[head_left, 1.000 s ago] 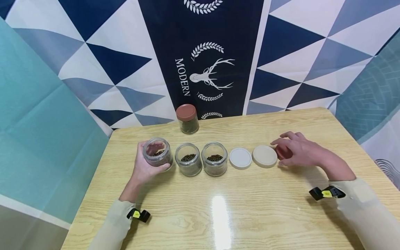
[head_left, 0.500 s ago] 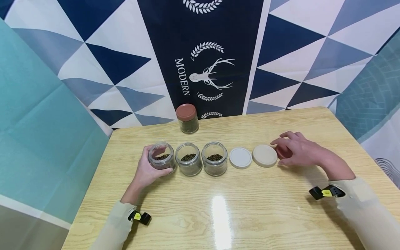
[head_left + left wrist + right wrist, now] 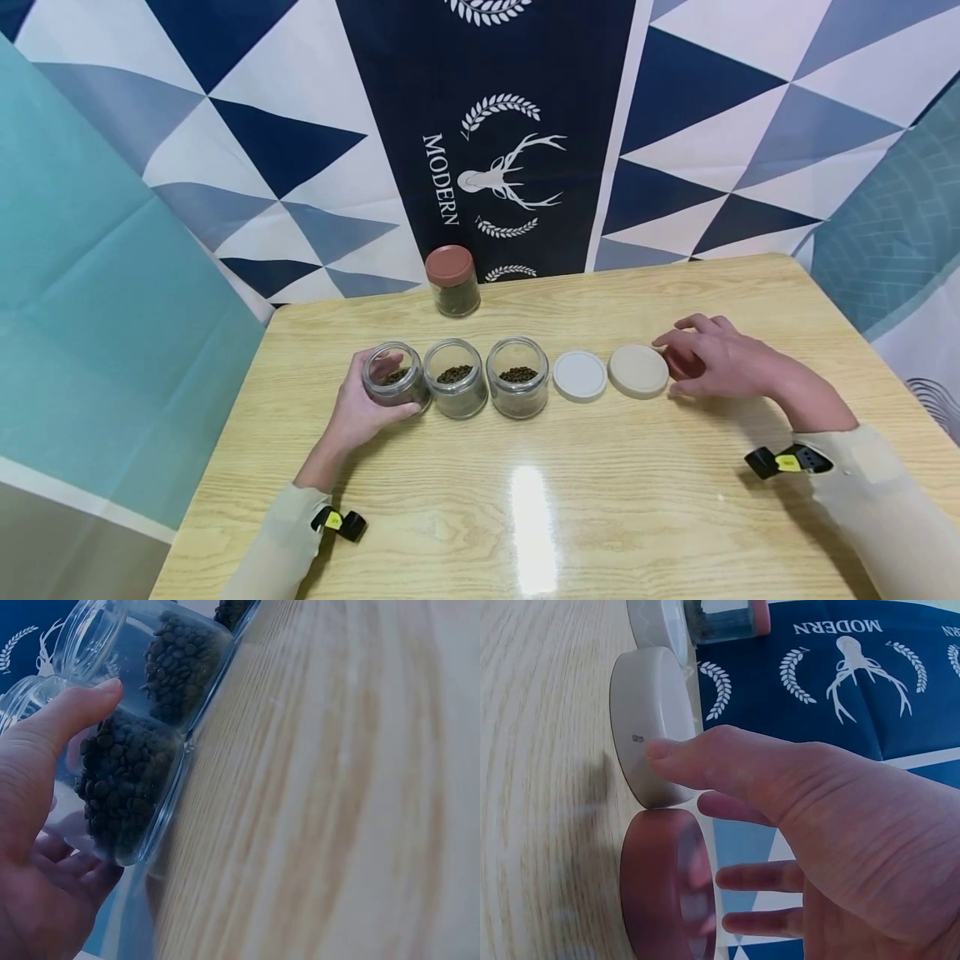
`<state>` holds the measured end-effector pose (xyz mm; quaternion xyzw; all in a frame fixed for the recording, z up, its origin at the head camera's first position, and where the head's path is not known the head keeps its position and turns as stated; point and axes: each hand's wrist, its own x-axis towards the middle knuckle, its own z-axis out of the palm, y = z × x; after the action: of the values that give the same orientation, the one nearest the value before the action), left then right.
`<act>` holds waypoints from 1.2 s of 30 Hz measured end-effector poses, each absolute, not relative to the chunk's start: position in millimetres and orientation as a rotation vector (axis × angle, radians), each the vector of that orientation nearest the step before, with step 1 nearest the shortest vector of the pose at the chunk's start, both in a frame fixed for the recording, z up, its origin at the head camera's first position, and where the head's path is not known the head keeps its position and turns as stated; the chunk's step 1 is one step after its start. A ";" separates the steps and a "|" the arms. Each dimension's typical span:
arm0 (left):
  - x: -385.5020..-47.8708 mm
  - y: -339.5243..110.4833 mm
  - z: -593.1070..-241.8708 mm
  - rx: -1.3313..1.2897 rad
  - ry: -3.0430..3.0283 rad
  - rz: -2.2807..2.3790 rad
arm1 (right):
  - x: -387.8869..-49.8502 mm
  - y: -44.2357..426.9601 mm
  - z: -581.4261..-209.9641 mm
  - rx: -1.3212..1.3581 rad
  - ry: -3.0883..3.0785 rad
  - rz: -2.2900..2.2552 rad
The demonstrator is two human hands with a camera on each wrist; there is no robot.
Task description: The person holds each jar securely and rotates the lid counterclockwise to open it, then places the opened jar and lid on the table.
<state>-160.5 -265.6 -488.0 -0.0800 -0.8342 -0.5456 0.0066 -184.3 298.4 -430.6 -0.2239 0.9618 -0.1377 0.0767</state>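
Gripped between thumb and fingers of my left hand [image 3: 358,410], a lidless glass jar [image 3: 405,390] of dark pellets stands at the left end of a row. The left wrist view has the thumb of the left hand [image 3: 34,817] across this jar [image 3: 124,784], whose side meets the middle jar [image 3: 187,667]. To its right are the middle jar [image 3: 459,398] and another open jar [image 3: 519,398]. My right hand [image 3: 723,362] hovers over a red lid [image 3: 681,367], fingers loosely bent; in the right wrist view its thumb overlaps the beige lid [image 3: 649,720], contact unclear.
Behind the row stands a closed jar with a red lid [image 3: 450,267], near the patterned backdrop. A white lid [image 3: 580,377] and the beige lid [image 3: 637,372] lie on the wooden table [image 3: 450,517] between the jars and my right hand.
My left hand has moved right and slightly down with its jar, which now stands against the middle jar. The right hand has barely moved.
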 end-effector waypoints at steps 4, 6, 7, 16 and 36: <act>-160.6 -265.2 -488.0 -0.250 -2.604 -1.744 | -184.8 298.5 -430.5 -0.678 2.883 -0.409; -160.3 -264.9 -487.0 -0.253 -2.601 -1.762 | -184.8 298.5 -430.2 -0.681 2.886 -0.400; -159.9 -264.8 -486.5 -0.251 -2.603 -1.763 | -184.5 298.1 -430.2 -0.681 2.888 -0.395; -158.1 -266.1 -475.4 -0.279 -2.559 -1.774 | -184.5 295.7 -426.4 -0.656 2.903 -0.387; -163.8 -270.7 -433.0 -0.589 -2.469 -1.524 | -199.5 292.8 -378.8 -0.648 2.958 -0.273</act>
<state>-163.8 -270.7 -433.0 -0.1981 -0.8304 -0.5128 0.0904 -199.5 292.8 -378.8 -0.2128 0.9717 -0.0896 0.0507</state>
